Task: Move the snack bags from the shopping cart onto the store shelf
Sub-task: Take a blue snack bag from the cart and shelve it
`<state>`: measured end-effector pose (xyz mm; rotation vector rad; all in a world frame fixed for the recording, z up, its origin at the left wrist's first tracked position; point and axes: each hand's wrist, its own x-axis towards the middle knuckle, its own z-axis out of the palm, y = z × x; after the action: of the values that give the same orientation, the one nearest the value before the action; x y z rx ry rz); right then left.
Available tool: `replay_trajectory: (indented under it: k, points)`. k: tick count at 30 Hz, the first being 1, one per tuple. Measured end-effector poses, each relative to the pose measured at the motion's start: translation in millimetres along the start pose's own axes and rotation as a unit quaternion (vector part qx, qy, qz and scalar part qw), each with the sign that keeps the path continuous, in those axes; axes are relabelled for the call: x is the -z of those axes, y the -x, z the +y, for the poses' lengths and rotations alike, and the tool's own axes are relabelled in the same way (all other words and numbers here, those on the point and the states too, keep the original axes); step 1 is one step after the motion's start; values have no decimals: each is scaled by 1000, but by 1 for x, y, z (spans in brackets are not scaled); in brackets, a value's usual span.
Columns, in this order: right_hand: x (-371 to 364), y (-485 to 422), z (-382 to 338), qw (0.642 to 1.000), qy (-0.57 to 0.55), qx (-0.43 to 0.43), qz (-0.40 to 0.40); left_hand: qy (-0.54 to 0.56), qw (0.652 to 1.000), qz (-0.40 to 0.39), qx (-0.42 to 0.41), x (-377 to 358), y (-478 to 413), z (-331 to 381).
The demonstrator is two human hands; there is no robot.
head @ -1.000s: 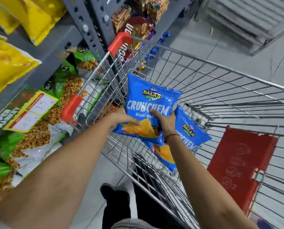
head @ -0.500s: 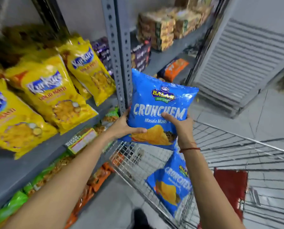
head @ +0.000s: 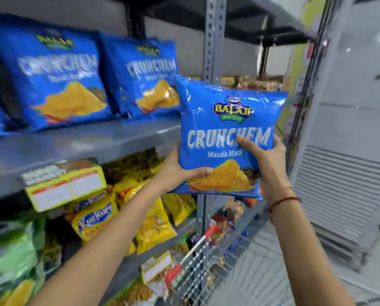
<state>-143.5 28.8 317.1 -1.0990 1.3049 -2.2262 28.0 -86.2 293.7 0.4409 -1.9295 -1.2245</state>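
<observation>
I hold a blue Crunchem snack bag point(head: 224, 120) upright in the air with both hands. My left hand point(head: 178, 171) grips its lower left corner, and my right hand point(head: 266, 162) grips its right side with fingers across the front. The bag hangs just right of the grey shelf point(head: 92, 142), level with its front edge. Two matching blue bags point(head: 58, 80) stand leaning on that shelf, and a sliver of another shows at the far left. Only the wire rim and red corners of the shopping cart point(head: 198, 261) show at the bottom.
A perforated grey upright post point(head: 211, 40) stands right behind the held bag. Yellow Kurkure bags point(head: 96, 215) and green bags point(head: 14, 250) fill the lower shelves. A yellow price tag point(head: 67, 188) hangs on the shelf lip. A white louvred unit point(head: 348, 184) stands at the right.
Both hands have lifted the blue bag out of the cart and up to the level of the shelf with the matching blue bags. The view has tilted up with it.
</observation>
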Motion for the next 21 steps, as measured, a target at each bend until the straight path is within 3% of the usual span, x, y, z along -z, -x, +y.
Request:
replay_trajectory:
  k: [10, 21]
  points:
    - [-138, -39, -82, 981, -92, 119, -124, -45, 982, 159, -89, 111, 5, 106]
    - [-275, -58, -41, 968, -103, 81, -213, -97, 961, 258, -39, 227, 20, 107]
